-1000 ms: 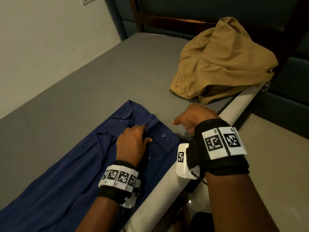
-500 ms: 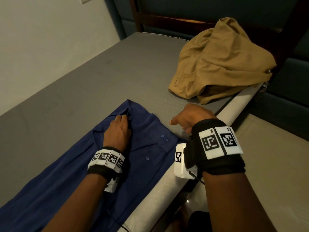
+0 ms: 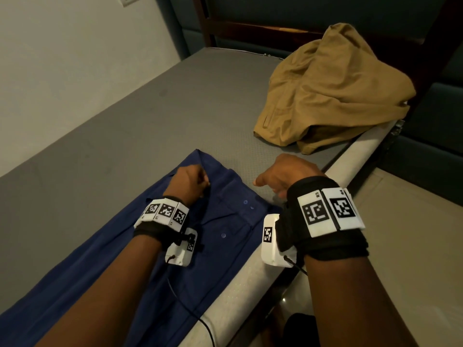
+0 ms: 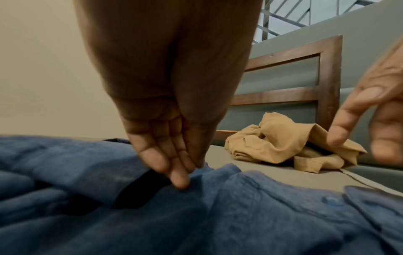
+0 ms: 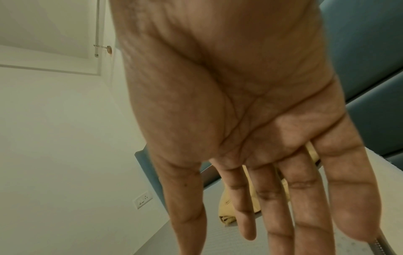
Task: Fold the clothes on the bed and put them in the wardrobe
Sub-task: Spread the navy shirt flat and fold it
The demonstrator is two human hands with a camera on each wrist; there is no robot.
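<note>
grey bed (image 3: pixel 140 126) lies bare far left; left hand (image 3: pixel 186 182) fingers pinch blue shirt (image 3: pixel 105 266) collar, right hand (image 3: pixel 288 175) fingers spread loose by the near-right edge, tan trousers (image 3: pixel 325 96) far right.

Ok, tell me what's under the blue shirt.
The blue shirt lies flat on the grey mattress, which shows all round it. Whatever lies directly beneath the fabric is covered. The left hand pinches a fold near its collar.

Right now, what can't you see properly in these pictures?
- Blue shirt: its lower end is cut off by the head view's bottom-left edge.
- Right hand: its fingertips are hidden behind its own back in the head view, and blurred in the left wrist view.
- Tan garment: too crumpled to tell its kind.
- Wardrobe: in no view.
</note>
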